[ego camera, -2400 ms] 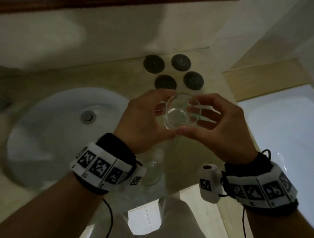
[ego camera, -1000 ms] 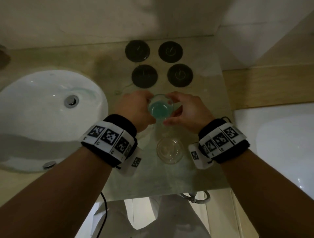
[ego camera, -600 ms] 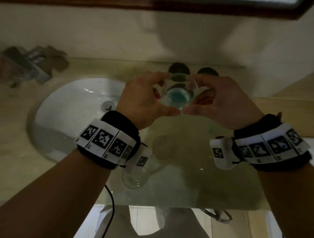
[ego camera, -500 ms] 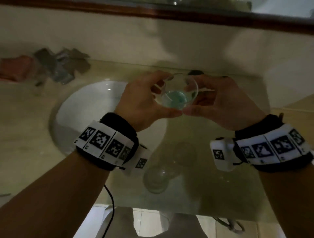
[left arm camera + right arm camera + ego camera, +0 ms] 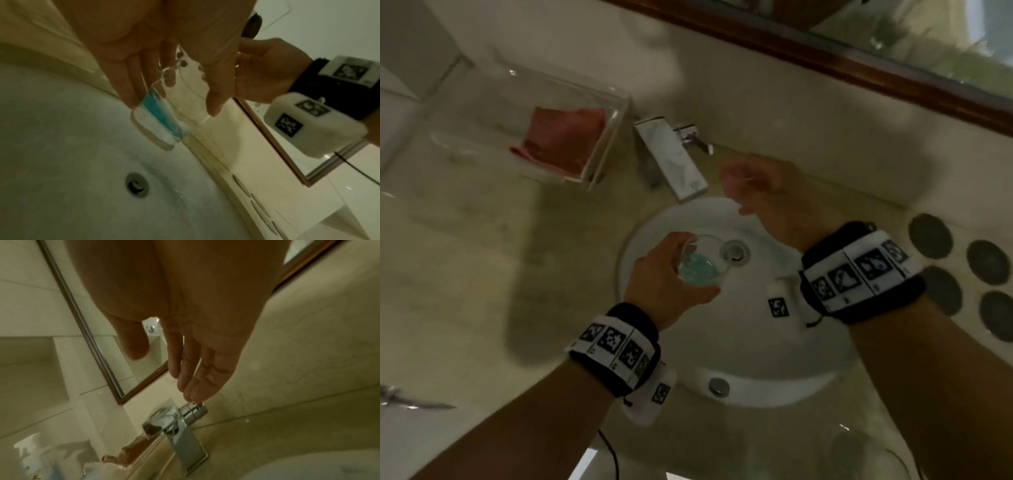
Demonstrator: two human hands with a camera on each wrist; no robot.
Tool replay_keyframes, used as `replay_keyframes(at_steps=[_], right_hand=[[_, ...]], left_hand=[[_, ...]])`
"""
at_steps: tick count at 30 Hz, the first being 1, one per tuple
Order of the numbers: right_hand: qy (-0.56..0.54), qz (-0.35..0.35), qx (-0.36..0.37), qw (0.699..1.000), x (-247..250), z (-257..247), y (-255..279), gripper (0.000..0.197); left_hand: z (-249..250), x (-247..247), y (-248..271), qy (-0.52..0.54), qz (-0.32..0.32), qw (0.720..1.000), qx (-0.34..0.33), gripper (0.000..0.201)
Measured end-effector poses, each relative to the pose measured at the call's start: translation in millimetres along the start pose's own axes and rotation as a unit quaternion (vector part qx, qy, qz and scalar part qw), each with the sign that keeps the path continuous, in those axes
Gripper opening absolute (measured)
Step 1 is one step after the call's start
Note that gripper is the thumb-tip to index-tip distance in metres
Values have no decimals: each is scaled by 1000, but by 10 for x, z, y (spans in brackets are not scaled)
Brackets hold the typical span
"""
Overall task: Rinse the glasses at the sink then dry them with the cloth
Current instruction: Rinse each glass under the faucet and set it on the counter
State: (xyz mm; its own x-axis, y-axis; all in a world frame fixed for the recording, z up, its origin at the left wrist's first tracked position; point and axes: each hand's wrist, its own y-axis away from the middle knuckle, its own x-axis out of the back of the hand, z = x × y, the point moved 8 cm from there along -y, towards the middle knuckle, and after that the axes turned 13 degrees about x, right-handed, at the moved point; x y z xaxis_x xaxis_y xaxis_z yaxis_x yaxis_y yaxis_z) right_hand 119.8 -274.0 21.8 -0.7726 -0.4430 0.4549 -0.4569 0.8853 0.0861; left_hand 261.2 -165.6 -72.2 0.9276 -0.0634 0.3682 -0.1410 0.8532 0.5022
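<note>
**Glass over the basin, right hand at the tap**

We have the glass (image 5: 703,262) in our left hand (image 5: 664,281), fingers and thumb curled round its wall. It sits above the sink (image 5: 767,342) bowl, a little left of the drain (image 5: 736,251). There's a shallow layer of blue-green liquid in the bottom; in the left wrist view the glass (image 5: 164,113) reads as tilted, thick base toward the bowl, fingers (image 5: 127,84) down one side and thumb down the other.

Our right hand (image 5: 774,195) holds nothing. Fingers are extended and loosely together, reaching toward the back edge of the counter (image 5: 465,274). In the right wrist view the fingertips (image 5: 195,391) are just above the chrome lever of the tap (image 5: 185,431); we can't tell if they touch it.

A second glass (image 5: 866,455) stands at the front right of the counter, blurred. Four dark round coasters (image 5: 962,270) lie along the right edge. A clear box (image 5: 571,126) with a red cloth (image 5: 565,137) in it stands at the back, left of the tap. The mirror frame (image 5: 825,58) runs above the back wall.
</note>
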Motion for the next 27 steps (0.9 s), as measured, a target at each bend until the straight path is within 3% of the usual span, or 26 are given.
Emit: replay_keyframes(at_steps=[8, 17, 21, 24, 27], right_hand=[[-32, 30, -60, 997, -442, 49, -658, 27], [-62, 98, -80, 990, -297, 374, -685, 15], [34, 24, -105, 994, -389, 726, -266, 45], [19, -27, -108, 994, -630, 904, -26, 60], [18, -17, -71, 997, -792, 920, 54, 71]], left_hand=[[-120, 220, -513, 55, 14, 998, 17, 79], [-142, 195, -713, 95, 2, 995, 24, 79], [-172, 175, -741, 124, -15, 992, 30, 74], [-172, 149, -770, 139, -40, 989, 37, 69], [-133, 113, -800, 132, -55, 989, 36, 65]])
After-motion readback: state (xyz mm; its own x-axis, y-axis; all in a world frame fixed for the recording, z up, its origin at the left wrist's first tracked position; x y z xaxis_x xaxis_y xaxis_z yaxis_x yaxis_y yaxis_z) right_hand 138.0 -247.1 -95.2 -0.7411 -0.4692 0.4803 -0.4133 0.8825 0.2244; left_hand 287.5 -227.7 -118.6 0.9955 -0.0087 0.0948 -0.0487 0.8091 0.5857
